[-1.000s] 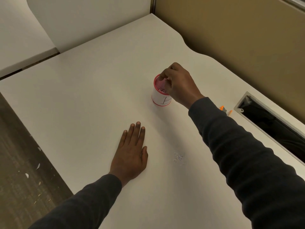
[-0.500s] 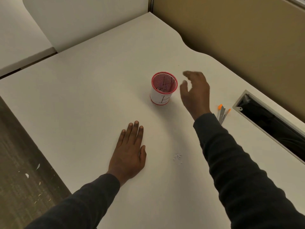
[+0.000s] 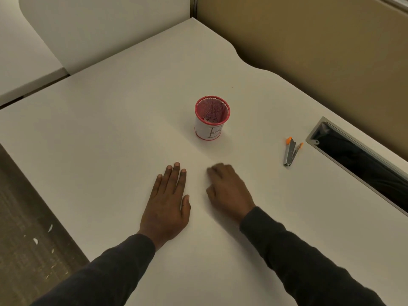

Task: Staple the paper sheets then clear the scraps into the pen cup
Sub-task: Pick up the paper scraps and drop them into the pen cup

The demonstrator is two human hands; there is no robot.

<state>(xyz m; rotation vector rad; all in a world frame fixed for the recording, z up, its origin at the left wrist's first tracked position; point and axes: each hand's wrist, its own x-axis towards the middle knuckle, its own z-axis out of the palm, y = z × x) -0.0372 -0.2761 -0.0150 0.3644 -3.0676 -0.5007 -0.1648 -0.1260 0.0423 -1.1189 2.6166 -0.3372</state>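
A red mesh pen cup with a white label stands upright on the white desk; small white scraps lie in its bottom. My left hand lies flat on the desk, palm down, fingers straight, nearer to me than the cup. My right hand is down on the desk just right of it, blurred, fingers bent toward the surface. It covers the spot where a few tiny scraps lay. A small silver stapler with orange ends lies to the right of the cup. No paper sheets are in view.
A dark rectangular cable slot is cut into the desk at the right. A tan partition runs along the far right edge. The desk's left edge drops to carpet with several paper bits.
My right hand left the cup's rim, swung back toward me and came down on the desk over the scraps. The left hand stayed flat. The stapler came fully into view.
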